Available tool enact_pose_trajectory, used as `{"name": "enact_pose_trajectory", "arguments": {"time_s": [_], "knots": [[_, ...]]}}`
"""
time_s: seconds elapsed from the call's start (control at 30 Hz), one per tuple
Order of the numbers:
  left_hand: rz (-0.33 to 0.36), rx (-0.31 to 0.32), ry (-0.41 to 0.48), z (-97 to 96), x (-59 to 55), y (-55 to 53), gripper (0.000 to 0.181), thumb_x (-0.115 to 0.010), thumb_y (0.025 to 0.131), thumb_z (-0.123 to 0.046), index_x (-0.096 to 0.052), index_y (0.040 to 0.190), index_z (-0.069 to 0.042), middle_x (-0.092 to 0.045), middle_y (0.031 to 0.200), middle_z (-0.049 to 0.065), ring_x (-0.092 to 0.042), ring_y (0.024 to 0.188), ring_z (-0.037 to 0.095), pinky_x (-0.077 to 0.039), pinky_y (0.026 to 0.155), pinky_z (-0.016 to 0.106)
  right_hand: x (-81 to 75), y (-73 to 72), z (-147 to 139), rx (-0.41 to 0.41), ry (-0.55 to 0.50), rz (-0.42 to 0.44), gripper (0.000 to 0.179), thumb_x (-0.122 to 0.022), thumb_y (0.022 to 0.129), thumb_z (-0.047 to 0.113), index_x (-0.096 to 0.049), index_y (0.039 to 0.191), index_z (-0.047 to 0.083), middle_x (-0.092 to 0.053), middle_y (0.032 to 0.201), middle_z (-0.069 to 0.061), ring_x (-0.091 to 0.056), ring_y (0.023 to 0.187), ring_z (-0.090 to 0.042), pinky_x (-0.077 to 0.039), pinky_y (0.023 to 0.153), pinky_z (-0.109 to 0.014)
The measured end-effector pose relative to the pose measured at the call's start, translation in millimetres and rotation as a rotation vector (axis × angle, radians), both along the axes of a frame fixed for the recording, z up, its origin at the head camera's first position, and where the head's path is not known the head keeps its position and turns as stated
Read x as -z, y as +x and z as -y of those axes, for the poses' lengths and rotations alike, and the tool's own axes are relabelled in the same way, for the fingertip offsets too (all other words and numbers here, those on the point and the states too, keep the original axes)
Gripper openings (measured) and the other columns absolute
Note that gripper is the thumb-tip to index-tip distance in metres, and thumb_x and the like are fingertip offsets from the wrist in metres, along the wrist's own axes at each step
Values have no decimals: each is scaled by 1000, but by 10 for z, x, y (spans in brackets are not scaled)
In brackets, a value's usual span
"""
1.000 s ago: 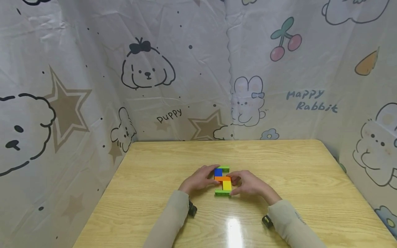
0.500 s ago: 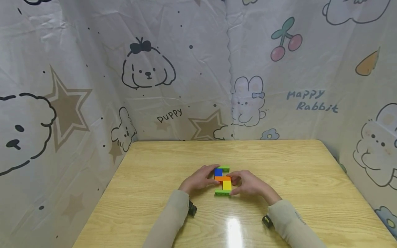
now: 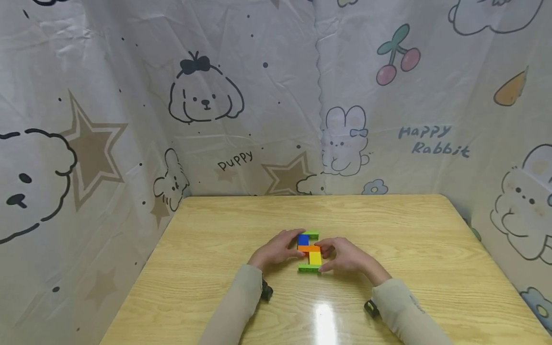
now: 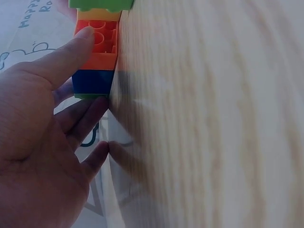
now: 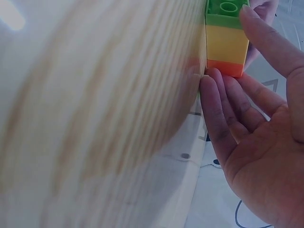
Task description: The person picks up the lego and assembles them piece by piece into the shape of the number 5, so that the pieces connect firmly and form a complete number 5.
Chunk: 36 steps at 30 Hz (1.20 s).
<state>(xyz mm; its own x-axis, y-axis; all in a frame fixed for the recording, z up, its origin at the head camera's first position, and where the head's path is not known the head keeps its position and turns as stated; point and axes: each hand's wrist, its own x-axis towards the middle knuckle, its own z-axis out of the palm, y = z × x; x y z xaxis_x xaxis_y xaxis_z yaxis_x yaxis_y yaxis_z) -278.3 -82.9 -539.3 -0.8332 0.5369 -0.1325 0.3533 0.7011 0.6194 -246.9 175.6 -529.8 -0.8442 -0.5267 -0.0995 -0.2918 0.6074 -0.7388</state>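
Observation:
Toy building bricks joined in an S-like zigzag lie on the table: a far green brick (image 3: 312,236), a blue brick (image 3: 303,240), an orange brick (image 3: 309,248), a yellow brick (image 3: 315,258) and a near green brick (image 3: 308,269). From the left, my left hand (image 3: 278,247) grips the blue end, thumb on the hollow side of the orange brick (image 4: 103,61) and fingers round the far green end. My right hand (image 3: 347,255) grips the other end. In the right wrist view its thumb presses the near green brick (image 5: 223,20), its fingertips against the orange brick.
The bricks stand mid-way on a light wood-grain table (image 3: 215,220). A fabric curtain (image 3: 258,110) printed with cartoon animals hangs behind and beside it. Black wrist cameras sit at both cuffs.

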Motion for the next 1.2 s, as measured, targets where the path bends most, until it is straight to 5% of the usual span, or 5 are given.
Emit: {"name": "enact_pose_trajectory", "arguments": {"time_s": [0.67,1.2], "knots": [[17,-3,9,9,-12,7,76,-72,95,-47,-38,160,-26,-48,159,2,-47,139,22,-35,124,49,20,-5,-8,-13,-18,10,74,-92,78,21,-60,142,2,-68,105,-1,-63,96,-18,-56,85,-31],[26,21,21,34,23,-3,81,-69,97,-49,-31,164,-26,-39,166,2,-40,148,25,-30,126,50,34,1,-4,2,-9,8,77,-92,78,23,-59,144,4,-69,111,-2,-64,98,-17,-57,89,-37]]}}
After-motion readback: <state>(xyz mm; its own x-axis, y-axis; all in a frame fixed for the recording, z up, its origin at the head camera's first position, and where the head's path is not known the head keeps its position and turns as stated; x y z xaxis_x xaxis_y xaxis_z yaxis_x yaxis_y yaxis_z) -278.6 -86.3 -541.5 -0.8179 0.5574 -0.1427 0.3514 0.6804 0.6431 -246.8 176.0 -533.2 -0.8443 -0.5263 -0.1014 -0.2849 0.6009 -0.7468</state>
